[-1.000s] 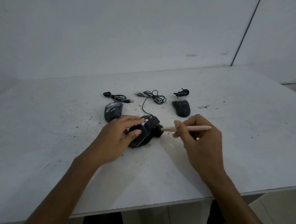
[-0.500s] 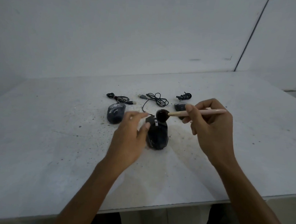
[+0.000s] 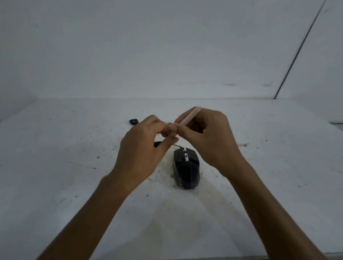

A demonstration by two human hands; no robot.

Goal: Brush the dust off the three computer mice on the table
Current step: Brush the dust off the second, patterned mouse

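Both hands raised together above the worktop point(image 3: 65, 164): right hand point(image 3: 210, 139) pinching the pink brush point(image 3: 187, 116), left hand point(image 3: 144, 146) with fingers curled at its bristle end. Below sits the black mouse point(image 3: 186, 168), dust-speckled, grit scattered around.

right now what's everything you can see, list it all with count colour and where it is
mouse: one in clear view, black with a pale strip at the wheel, on the table near its middle, below the raised hands
mouse cable: one, black, thin, runs from the mouse's front up behind the hands
coiled cable: one, black, far left of the hands, partly seen
dark object: one, black, mostly hidden behind the left hand, cannot tell what it is
dust: brownish grit scattered around the mouse
table: one, white, speckled
brush: one, pink handle, bristles hidden
left hand: fingers at the brush tip
right hand: holds the brush handle
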